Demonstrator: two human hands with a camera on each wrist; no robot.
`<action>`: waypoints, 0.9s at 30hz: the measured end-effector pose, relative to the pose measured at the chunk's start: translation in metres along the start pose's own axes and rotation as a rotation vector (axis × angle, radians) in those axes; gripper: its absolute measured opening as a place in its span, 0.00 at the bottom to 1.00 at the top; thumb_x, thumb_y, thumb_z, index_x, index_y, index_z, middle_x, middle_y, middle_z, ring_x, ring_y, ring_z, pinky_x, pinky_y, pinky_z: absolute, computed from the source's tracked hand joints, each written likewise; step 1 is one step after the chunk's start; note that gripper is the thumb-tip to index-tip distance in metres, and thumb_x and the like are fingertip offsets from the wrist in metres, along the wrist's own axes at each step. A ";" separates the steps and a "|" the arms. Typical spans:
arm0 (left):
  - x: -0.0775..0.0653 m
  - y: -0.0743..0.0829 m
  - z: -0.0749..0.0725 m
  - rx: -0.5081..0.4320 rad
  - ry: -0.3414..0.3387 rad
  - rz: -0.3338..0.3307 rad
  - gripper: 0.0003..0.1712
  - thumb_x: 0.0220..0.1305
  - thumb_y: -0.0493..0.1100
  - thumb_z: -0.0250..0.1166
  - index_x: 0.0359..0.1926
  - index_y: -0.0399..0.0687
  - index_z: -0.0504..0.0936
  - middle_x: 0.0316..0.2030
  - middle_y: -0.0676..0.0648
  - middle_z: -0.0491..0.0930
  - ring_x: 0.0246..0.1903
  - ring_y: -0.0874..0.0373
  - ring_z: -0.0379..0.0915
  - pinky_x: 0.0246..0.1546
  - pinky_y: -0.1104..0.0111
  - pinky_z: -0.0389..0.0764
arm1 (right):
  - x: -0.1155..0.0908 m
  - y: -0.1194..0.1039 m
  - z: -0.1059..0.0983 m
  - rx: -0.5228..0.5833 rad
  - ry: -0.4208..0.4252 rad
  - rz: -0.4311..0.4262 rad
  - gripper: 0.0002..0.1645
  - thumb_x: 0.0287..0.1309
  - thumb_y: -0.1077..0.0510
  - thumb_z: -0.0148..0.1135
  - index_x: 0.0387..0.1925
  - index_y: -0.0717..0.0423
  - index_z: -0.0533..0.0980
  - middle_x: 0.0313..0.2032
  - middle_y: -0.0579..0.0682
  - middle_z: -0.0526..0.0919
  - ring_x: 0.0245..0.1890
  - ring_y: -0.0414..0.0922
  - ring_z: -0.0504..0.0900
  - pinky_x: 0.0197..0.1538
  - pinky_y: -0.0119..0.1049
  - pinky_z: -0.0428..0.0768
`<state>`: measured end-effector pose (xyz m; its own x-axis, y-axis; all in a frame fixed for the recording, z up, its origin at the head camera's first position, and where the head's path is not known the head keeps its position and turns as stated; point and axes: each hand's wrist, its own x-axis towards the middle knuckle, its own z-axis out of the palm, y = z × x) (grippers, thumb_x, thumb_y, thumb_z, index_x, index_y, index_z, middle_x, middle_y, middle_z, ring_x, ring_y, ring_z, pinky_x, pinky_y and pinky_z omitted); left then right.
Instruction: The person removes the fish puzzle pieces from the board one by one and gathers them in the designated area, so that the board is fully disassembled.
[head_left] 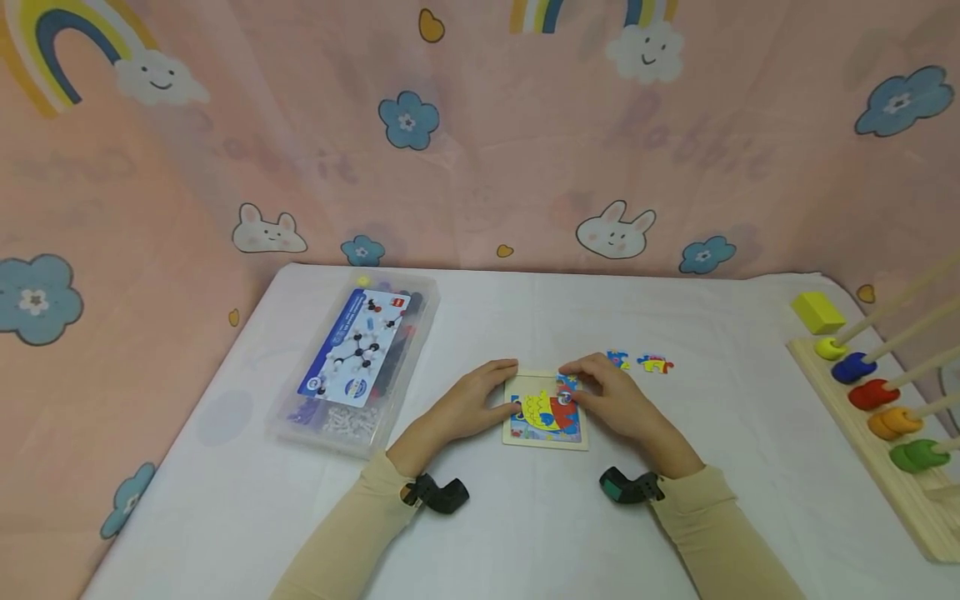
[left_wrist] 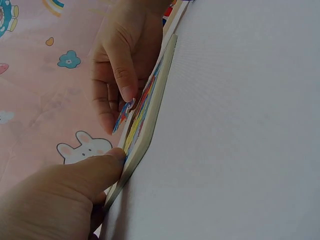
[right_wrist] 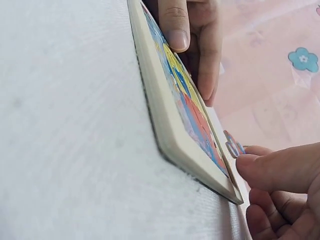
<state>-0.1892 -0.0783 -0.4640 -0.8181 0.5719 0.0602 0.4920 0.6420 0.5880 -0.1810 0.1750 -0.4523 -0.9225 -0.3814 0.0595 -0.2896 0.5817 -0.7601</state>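
A square wooden jigsaw tray lies on the white-covered table, partly filled with a yellow, red and blue picture. My left hand holds the tray at its left side, the thumb over the rim. From the right, my right hand pinches a small blue-and-red puzzle piece between thumb and fingers. This piece is tilted over the tray's upper right part, where bare wood shows beside it. Two loose puzzle pieces, one blue and one yellow and red, lie just beyond the right hand.
To the left stands a clear plastic case of molecular model parts with a blue-and-white label. At the right edge are a wooden peg stacker with coloured beads and a yellow block. A pink patterned cloth hangs behind the table.
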 end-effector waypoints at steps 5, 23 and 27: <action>0.001 -0.001 0.002 0.005 0.000 0.001 0.37 0.63 0.53 0.63 0.67 0.41 0.66 0.69 0.48 0.62 0.69 0.55 0.56 0.69 0.64 0.61 | 0.000 -0.004 -0.008 -0.022 -0.009 0.042 0.17 0.62 0.59 0.59 0.54 0.55 0.75 0.53 0.53 0.73 0.58 0.52 0.70 0.62 0.54 0.71; 0.000 -0.001 0.000 0.008 0.000 -0.003 0.37 0.62 0.52 0.64 0.67 0.41 0.66 0.69 0.48 0.62 0.69 0.55 0.56 0.69 0.64 0.61 | -0.020 0.026 -0.062 -0.106 0.070 0.076 0.19 0.62 0.63 0.58 0.54 0.63 0.74 0.53 0.60 0.71 0.54 0.57 0.72 0.57 0.57 0.72; 0.000 -0.001 0.001 0.011 0.001 -0.002 0.37 0.62 0.52 0.64 0.67 0.41 0.66 0.69 0.48 0.62 0.69 0.55 0.56 0.69 0.64 0.61 | -0.028 0.036 -0.075 -0.162 0.115 0.079 0.19 0.62 0.61 0.59 0.53 0.63 0.75 0.51 0.60 0.72 0.49 0.54 0.72 0.53 0.54 0.72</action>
<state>-0.1896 -0.0780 -0.4653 -0.8194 0.5702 0.0597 0.4936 0.6487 0.5792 -0.1845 0.2605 -0.4330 -0.9645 -0.2504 0.0845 -0.2435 0.7181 -0.6519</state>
